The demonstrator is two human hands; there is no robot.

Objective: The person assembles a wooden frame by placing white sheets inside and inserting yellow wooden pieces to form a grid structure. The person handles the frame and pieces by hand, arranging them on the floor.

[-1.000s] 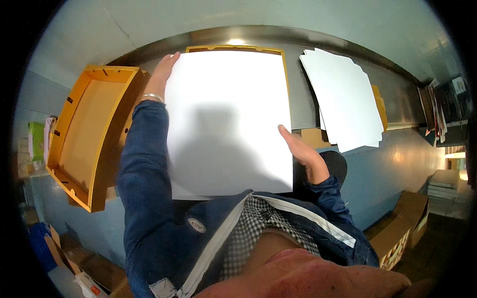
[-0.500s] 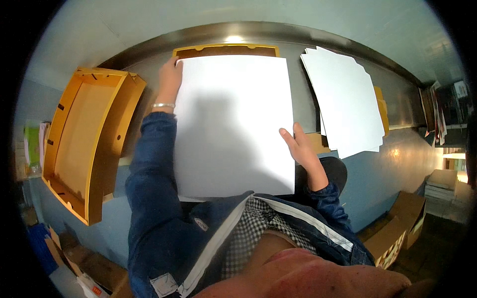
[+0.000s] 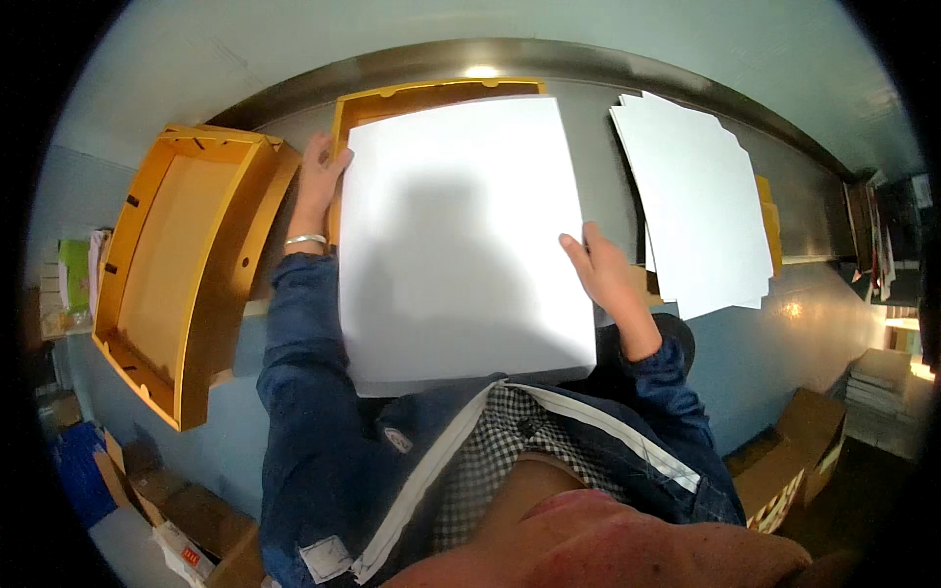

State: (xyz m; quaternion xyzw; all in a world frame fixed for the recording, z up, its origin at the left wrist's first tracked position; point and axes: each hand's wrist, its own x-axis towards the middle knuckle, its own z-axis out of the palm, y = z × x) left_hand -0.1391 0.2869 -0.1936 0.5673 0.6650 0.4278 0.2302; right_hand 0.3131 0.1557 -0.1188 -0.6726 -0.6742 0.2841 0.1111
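Note:
A large white sheet (image 3: pixel 461 235), stiff and nearly square, lies in front of me with its near edge close to my jacket. My right hand (image 3: pixel 613 284) grips its right edge, thumb on top and the other fingers hidden beneath. My left hand (image 3: pixel 321 181), with a bracelet on the wrist, is beside the upper left edge. Its thumb is at the edge, while the fingers stand apart from the sheet, slightly bent. Beyond and partly under the sheet is a yellow box (image 3: pixel 441 87), its far rim and a strip of its left side showing.
Left on the bench, an open yellow box (image 3: pixel 191 284) stands tilted over the edge. Right of me is an uneven stack of white sheets (image 3: pixel 696 206), with yellow pieces (image 3: pixel 767 220) behind it. Cardboard boxes (image 3: pixel 799 446) stand on the floor at both sides.
My left hand has shifted left and slightly down, its fingers coming away from the sheet's edge. The sheet has turned slightly anticlockwise, and my right hand still holds it.

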